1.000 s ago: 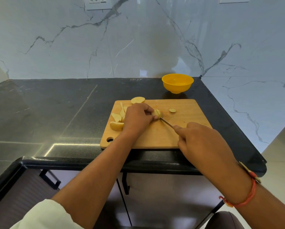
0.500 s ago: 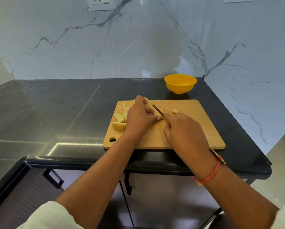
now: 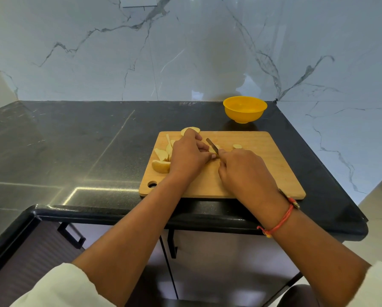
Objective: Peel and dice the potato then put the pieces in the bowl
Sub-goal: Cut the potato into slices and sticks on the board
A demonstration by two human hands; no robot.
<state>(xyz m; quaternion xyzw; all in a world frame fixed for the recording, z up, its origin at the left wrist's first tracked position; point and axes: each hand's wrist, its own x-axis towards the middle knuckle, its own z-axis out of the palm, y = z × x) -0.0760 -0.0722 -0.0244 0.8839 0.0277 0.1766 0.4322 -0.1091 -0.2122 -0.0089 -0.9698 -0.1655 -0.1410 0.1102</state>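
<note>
The black stone surface (image 3: 75,140) is carrying everything, and the wooden cutting board (image 3: 263,173) is lying near its front edge. The yellow bowl (image 3: 244,109) is standing behind the board, apart from it and close to the wall, and no potato is showing inside it.

The potato is already peeled and is lying in parts on the board. The potato wedges (image 3: 161,166) are piling at the left side, a potato half (image 3: 191,129) is sitting at the far edge, and a small slice (image 3: 237,146) is lying alone to the right. I am judging the pale flesh to be firm and light but wet, so a rounded part is probably sliding or rocking easily under a blade. It seems best to hold it from above with the flat cut face down and the fingertips tucked back.

The left hand (image 3: 189,156) is curling its fingers down onto the potato piece (image 3: 212,150) in the middle of the board and is pinning it there. The right hand (image 3: 245,171) is gripping the knife (image 3: 212,144) in a closed fist that is hiding the handle. The blade is pointing away and leftward, resting on that piece just beside the left fingertips. How deep it is cutting, I cannot tell.
</note>
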